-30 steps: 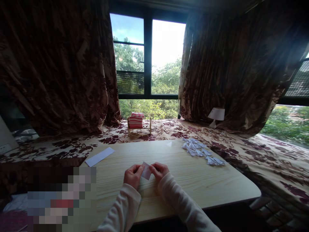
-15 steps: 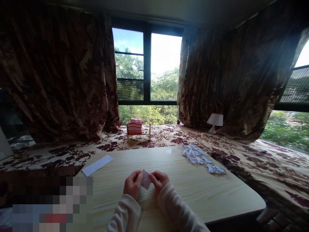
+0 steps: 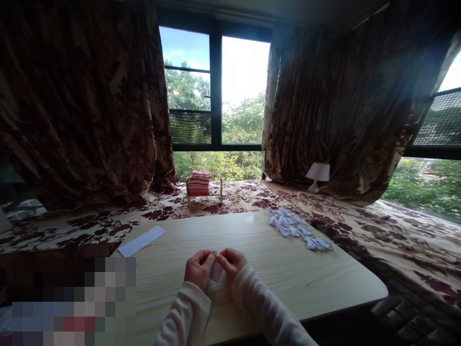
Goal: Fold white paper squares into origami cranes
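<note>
My left hand (image 3: 198, 268) and my right hand (image 3: 231, 262) meet over the near middle of a light wooden table (image 3: 273, 269). Both pinch a small pale piece of paper (image 3: 216, 271) between their fingertips, and the fingers hide most of it. White sleeves cover both forearms. A row of several small folded paper pieces (image 3: 297, 229) lies on the table at the far right. A flat white paper strip (image 3: 141, 240) lies at the table's far left corner.
A floral-patterned cloth (image 3: 360, 221) covers the ledge behind and to the right of the table. On it stand a small wooden rack with striped fabric (image 3: 201, 185) and a small white lamp (image 3: 317, 174). Dark floral curtains flank a window. A blurred patch covers the lower left.
My hands have closed in together, so the paper piece that stood up between them is now mostly hidden by my fingers. The view has shifted slightly.
</note>
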Demonstrator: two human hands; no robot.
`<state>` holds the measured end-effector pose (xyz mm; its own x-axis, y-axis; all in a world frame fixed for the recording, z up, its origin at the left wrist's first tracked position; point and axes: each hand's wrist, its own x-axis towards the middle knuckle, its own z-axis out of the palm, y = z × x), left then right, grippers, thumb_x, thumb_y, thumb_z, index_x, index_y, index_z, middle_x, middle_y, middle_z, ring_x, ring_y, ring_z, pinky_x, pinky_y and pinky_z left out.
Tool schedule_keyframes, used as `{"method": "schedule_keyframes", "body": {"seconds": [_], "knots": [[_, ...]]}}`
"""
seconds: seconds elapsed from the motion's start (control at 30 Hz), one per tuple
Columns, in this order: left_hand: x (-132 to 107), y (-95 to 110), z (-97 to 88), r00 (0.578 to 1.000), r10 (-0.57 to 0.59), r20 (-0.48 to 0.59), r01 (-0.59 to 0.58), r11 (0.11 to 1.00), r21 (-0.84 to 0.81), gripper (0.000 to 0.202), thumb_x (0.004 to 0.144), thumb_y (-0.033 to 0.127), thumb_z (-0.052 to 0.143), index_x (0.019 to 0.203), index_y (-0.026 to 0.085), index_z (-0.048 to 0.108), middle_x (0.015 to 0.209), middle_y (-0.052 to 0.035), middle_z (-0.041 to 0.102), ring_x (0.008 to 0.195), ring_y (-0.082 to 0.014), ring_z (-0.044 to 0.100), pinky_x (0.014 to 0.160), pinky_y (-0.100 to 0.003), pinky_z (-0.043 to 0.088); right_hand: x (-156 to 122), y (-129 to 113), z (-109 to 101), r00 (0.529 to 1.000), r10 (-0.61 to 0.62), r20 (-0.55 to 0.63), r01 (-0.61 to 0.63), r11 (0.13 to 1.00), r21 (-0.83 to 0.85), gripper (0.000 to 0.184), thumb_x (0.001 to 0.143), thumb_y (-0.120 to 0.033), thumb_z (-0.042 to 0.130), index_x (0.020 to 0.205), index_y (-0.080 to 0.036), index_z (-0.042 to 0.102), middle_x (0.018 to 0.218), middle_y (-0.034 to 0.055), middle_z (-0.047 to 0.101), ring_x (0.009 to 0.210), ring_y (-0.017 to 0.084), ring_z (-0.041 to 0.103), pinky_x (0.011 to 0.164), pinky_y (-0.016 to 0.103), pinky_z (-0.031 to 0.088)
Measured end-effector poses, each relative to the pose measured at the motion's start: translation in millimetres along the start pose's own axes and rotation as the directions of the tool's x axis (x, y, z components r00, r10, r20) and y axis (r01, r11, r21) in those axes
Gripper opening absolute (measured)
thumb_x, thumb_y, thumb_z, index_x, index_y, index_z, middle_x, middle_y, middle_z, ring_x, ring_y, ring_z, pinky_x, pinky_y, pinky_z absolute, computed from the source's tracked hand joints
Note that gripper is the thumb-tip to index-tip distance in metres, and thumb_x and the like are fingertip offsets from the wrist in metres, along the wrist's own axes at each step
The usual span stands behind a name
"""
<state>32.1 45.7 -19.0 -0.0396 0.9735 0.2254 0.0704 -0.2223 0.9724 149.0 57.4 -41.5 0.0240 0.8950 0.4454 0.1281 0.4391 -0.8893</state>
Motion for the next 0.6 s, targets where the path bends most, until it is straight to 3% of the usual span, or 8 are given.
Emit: {"method": "schedule_keyframes", "body": {"seconds": [0.13,0.27,0.4,0.6], "knots": [[0,2,-1.4,0.998,-0.024,-0.066,0.022,0.999,-0.034,0.025,0.077,0.036,0.055,0.07,0.012,0.059,0.061,0.0031,0.057,0.055,-0.01,0.054,0.054,-0.024,0.044,0,1,4,1.0,-0.015,0.01,0.015,1.0,0.007,0.02,0.068,-0.03,0.056,0.055,-0.015,0.054,0.047,-0.0043,0.046,0.046,0.008,0.039,0.044,0.02,0.032],[-1,7,-3.7,0.995,0.004,-0.096,-0.007,0.999,-0.034,0.03,0.065,0.043,0.061,0.069,0.013,0.065,0.06,-0.0003,0.062,0.059,-0.0143,0.055,0.056,-0.023,0.043,1,6,0,0.997,-0.013,-0.074,0.013,1.0,0.0,0.02,0.072,-0.03,0.055,0.058,-0.015,0.055,0.049,-0.0035,0.049,0.048,0.009,0.041,0.046,0.021,0.035],[-4,11,-4.6,0.996,0.033,-0.087,-0.034,0.999,-0.016,0.028,0.059,0.042,0.064,0.066,0.014,0.068,0.051,0.0014,0.057,0.053,-0.0134,0.051,0.053,-0.022,0.04,4,16,-8,0.992,0.001,-0.123,-0.003,1.0,-0.01,0.022,0.078,-0.03,0.054,0.065,-0.014,0.056,0.055,-0.0026,0.052,0.052,0.009,0.048,0.05,0.022,0.04],[-6,12,-7.2,0.994,0.026,-0.108,-0.025,1.0,0.009,0.027,0.058,0.04,0.063,0.059,0.014,0.067,0.044,0.0017,0.052,0.048,-0.0121,0.045,0.048,-0.022,0.035,7,36,-5,0.996,0.075,-0.038,-0.076,0.997,-0.02,0.022,0.086,-0.032,0.049,0.093,-0.012,0.056,0.087,0.001,0.059,0.072,0.013,0.058,0.063,0.029,0.049]]}}
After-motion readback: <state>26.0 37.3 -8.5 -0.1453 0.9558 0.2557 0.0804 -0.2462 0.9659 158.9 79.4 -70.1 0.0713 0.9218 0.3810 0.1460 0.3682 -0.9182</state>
